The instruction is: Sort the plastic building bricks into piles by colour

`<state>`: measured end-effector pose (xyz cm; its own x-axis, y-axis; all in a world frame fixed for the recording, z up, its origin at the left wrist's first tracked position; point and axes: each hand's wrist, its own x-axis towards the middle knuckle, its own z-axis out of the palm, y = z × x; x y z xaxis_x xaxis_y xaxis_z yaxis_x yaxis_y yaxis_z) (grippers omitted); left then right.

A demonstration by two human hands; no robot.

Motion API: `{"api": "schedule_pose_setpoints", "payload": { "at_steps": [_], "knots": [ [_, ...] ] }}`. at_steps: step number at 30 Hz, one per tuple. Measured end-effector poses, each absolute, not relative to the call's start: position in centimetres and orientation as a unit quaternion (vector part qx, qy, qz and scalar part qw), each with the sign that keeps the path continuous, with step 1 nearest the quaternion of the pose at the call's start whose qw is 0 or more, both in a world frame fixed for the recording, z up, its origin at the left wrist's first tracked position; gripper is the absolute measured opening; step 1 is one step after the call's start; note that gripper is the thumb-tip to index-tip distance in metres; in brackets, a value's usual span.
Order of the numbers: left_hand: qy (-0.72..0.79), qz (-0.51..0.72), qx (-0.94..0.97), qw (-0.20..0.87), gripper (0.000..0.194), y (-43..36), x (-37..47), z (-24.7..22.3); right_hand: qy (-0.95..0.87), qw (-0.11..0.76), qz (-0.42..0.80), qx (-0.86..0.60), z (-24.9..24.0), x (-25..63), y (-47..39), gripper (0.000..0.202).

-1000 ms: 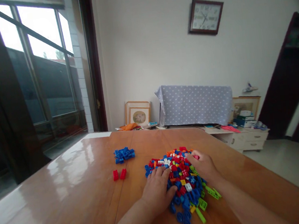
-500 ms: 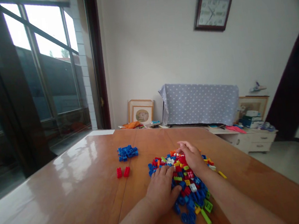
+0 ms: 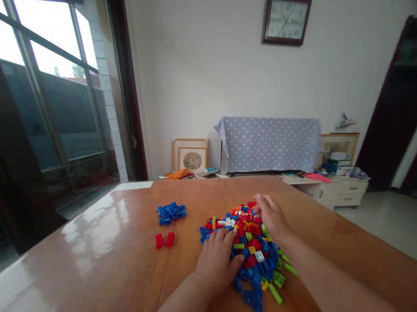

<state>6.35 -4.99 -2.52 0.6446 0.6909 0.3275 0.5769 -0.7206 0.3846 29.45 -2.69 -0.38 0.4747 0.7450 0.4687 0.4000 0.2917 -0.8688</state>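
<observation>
A mixed heap of toy building bricks point(image 3: 252, 240) in blue, red, green, yellow, orange and white lies on the wooden table. My left hand point(image 3: 217, 259) rests on the heap's left side, its fingers spread and the thumb apart, holding nothing. At the far right side of the heap is my right hand point(image 3: 272, 217), with its fingers bent inward. A red brick point(image 3: 251, 204) shows right at those fingertips; what they grip is partly hidden. Left of the heap, two red bricks point(image 3: 164, 240) sit side by side, and behind them is a small cluster of blue bricks point(image 3: 171, 213).
The glossy brown table point(image 3: 93, 267) reaches away to a white sheet point(image 3: 133, 185) at its far left corner. Beyond it stand a cloth-covered object point(image 3: 270, 142), a framed picture point(image 3: 191, 158) and a white cabinet point(image 3: 341, 194). A clock point(image 3: 286, 19) hangs on the wall.
The view has turned slightly right, so everything sits further left. My right hand's fingers have curled in more, and a red brick now shows beside them. The left hand stays on the heap.
</observation>
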Motion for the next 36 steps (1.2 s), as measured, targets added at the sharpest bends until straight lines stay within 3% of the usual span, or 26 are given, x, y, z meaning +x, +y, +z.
{"api": "schedule_pose_setpoints", "payload": {
  "at_steps": [4, 7, 9, 14, 17, 26, 29, 36],
  "knots": [
    [0.353, 0.229, 0.899, 0.120, 0.059, -5.0, 6.3, -2.6, -0.436, 0.679, 0.172, -0.565, 0.2, 29.5, -3.2, 0.051],
    [0.353, 0.231, 0.899, 0.118, 0.058, -4.9, 6.3, -2.7, -0.427, 0.662, 0.170, -0.592, 0.4, 31.4, -5.0, 0.050],
    [0.354, 0.230, 0.899, 0.119, 0.057, -4.9, 6.4, -2.8, -0.450, 0.609, 0.144, -0.637, 0.1, 33.4, -7.0, 0.048],
    [0.353, 0.225, 0.901, 0.117, 0.056, -4.7, 6.4, -2.8, -0.525, 0.360, 0.037, -0.770, -3.0, 38.2, -13.7, 0.051],
    [0.349, 0.228, 0.901, 0.116, 0.055, -4.7, 6.5, -2.8, -0.527, 0.261, -0.003, -0.809, -5.1, 39.0, -17.1, 0.057],
    [0.354, 0.215, 0.902, 0.125, 0.056, -4.9, 6.4, -2.4, -0.623, 0.162, -0.077, -0.762, -5.9, 36.3, -17.3, 0.082],
    [0.352, 0.215, 0.903, 0.122, 0.056, -4.9, 6.3, -2.6, -0.639, 0.159, -0.056, -0.751, -5.6, 36.1, -16.4, 0.072],
    [0.357, 0.213, 0.901, 0.123, 0.056, -4.9, 6.4, -2.6, -0.626, 0.188, -0.044, -0.756, -5.6, 35.6, -15.8, 0.026]
  ]
}}
